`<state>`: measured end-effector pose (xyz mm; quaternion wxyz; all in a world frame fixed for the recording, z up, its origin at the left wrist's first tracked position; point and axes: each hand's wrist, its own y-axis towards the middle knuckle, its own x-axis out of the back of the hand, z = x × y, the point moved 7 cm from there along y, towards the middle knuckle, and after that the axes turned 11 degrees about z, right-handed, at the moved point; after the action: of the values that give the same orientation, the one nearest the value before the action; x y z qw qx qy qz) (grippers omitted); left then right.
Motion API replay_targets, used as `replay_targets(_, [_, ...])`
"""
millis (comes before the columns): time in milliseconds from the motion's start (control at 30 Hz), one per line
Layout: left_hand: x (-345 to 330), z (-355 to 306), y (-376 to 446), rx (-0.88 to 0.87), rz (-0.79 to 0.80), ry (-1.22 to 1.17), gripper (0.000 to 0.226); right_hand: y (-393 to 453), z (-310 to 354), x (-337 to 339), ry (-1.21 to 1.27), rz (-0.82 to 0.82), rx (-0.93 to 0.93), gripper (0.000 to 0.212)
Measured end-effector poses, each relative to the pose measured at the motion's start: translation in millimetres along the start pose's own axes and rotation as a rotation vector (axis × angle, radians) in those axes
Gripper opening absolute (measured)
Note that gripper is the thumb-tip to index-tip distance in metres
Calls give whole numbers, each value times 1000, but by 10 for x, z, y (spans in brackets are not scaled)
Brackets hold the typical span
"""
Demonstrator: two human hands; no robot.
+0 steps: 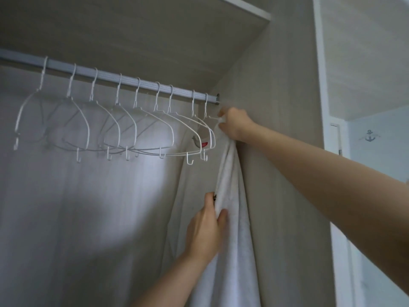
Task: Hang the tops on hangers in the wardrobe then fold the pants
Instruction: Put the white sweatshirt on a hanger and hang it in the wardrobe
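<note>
Hangers [115,120], white wire and bare, fill the rail [124,77] across the wardrobe. Near its right end a white top [230,196] hangs against the side wall [281,107]. The left hand [204,229] pinches a fold of the cloth low down, thumb and fingers clamped on it. The right hand [235,125] grips the top's upper edge by the last hanger [208,134]. A small red and grey mark on the fabric cannot be read.

Open room lies below the row of white wire hangers [115,120] crowding the rail [124,79], while the wardrobe's side panel [276,151] and hanging white top [230,218] close the right end.
</note>
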<state>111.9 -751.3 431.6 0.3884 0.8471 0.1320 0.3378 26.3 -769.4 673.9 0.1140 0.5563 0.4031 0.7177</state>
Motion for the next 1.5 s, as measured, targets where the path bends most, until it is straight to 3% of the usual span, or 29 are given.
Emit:
replay_targets(133, [81, -69, -248, 57, 8, 31, 46, -458, 84, -32, 35, -5, 89, 40])
replay_targets(333, [110, -136, -714, 86, 49, 70, 66, -1282, 209, -281, -9, 165, 163, 46])
replay_targets(633, [605, -219, -1461, 213, -20, 90, 49, -2481, 436, -461, -44, 234, 325, 38])
replay_targets(867, [1275, -484, -2562, 401, -141, 235, 30, -3358, 859, -688, 250, 293, 559, 39])
replay_targets(1133, [1540, -1466, -4579, 702, -362, 470, 19, -4769, 1375, -881, 758, 442, 871, 34])
replay_targets(1333, [1325, -2541, -6166, 1013, -502, 567, 18, -6157, 1674, -715, 962, 692, 1108, 29])
replay_targets(1500, [1213, -3335, -7191, 1197, -707, 624, 25, -7087, 1971, -332, 1061, 833, 1295, 29])
